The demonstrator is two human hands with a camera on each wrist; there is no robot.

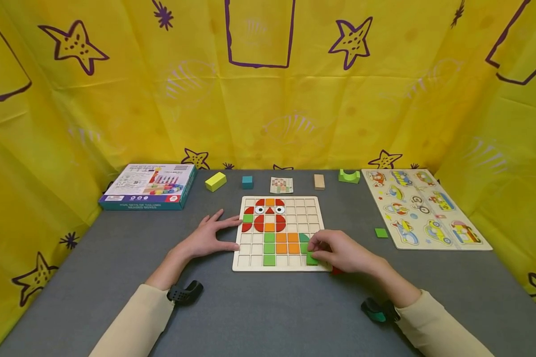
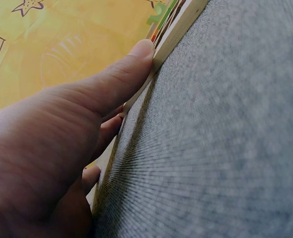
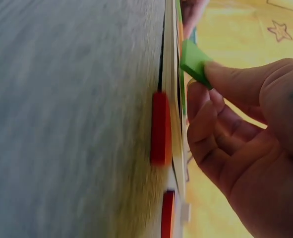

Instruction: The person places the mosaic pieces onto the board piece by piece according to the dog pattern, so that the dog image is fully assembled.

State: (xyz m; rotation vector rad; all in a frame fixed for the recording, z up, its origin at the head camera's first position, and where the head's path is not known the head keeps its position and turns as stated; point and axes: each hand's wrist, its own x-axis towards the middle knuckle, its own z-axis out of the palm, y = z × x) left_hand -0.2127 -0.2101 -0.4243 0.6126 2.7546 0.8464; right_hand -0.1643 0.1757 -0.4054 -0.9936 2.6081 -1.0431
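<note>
A wooden grid board (image 1: 303,213) lies on the table, bearing red, orange and green tiles and two eye tiles. My left hand (image 1: 205,237) spreads its fingers along the board's left side, thumb at the edge in the left wrist view. Between thumb and forefinger, my right hand (image 1: 339,250) pinches a green square tile (image 3: 193,62), tilted above the board's lower right cells. Just beyond lies a dark green quarter-round tile (image 1: 303,238). A red tile (image 3: 161,129) lies by the board's edge under the right hand, mostly hidden from the head view.
A boxed toy set (image 1: 149,186) lies back left. Along the back stand a yellow block (image 1: 216,181), blue cube (image 1: 247,182), picture card (image 1: 281,185), plain wooden block (image 1: 319,182) and green arch block (image 1: 349,176). At right are a loose green tile (image 1: 381,233) and a picture puzzle board (image 1: 413,218).
</note>
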